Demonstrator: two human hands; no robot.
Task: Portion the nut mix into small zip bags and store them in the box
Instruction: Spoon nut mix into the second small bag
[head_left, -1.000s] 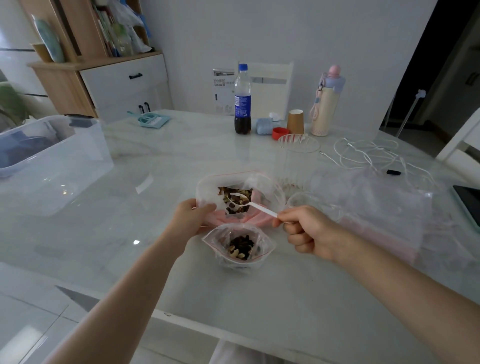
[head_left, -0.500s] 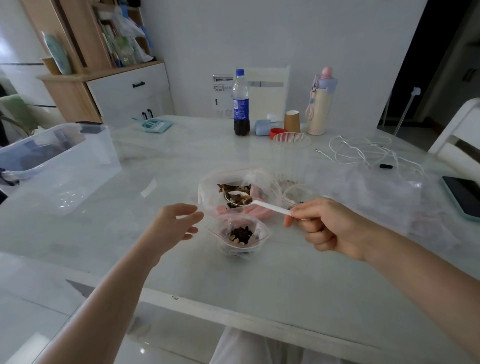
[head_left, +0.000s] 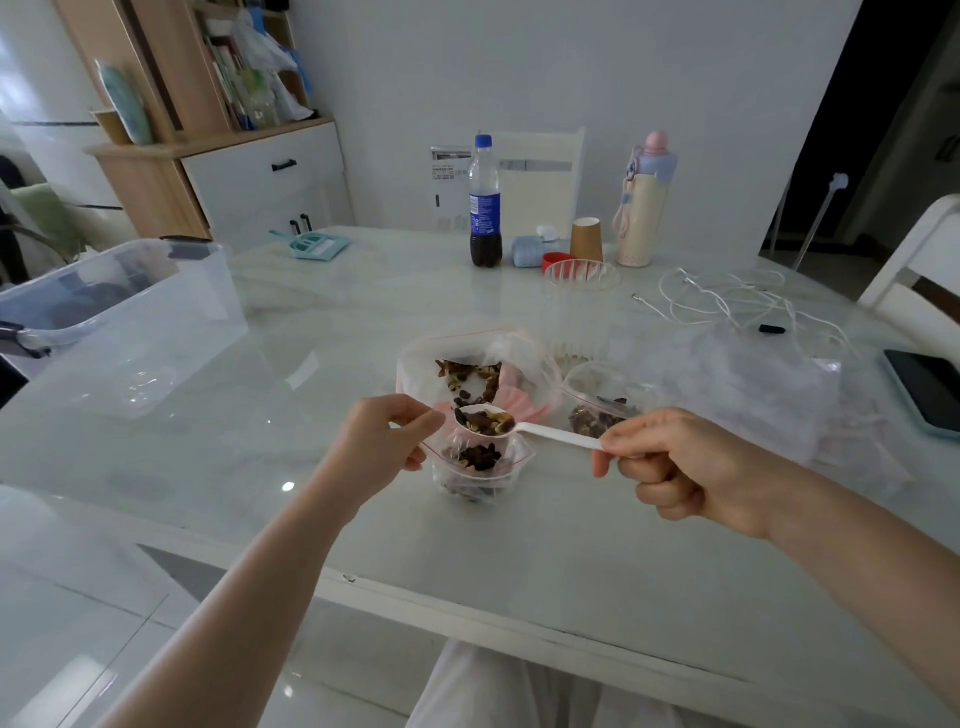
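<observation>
A large zip bag of nut mix (head_left: 478, 371) lies open on the table's middle. In front of it stands a small zip bag (head_left: 480, 462), open-mouthed and partly filled with nuts. My left hand (head_left: 382, 444) pinches the small bag's left rim. My right hand (head_left: 675, 462) grips the handle of a white plastic spoon (head_left: 524, 427), whose bowl, heaped with nuts, hovers just above the small bag's mouth. A second small bag with nuts (head_left: 597, 410) lies to the right. The clear storage box (head_left: 119, 317) stands at the far left.
A clear ribbed cup (head_left: 581, 306) stands behind the bags. At the back are a cola bottle (head_left: 485, 205), a paper cup (head_left: 587, 240) and a pastel flask (head_left: 644, 200). White cables (head_left: 727, 301), loose empty bags (head_left: 763, 389) and a phone (head_left: 924, 389) lie right.
My right hand lifted the loaded spoon out of the large bag and brought it over the small bag. My left hand let go of the large bag and took the small bag's rim.
</observation>
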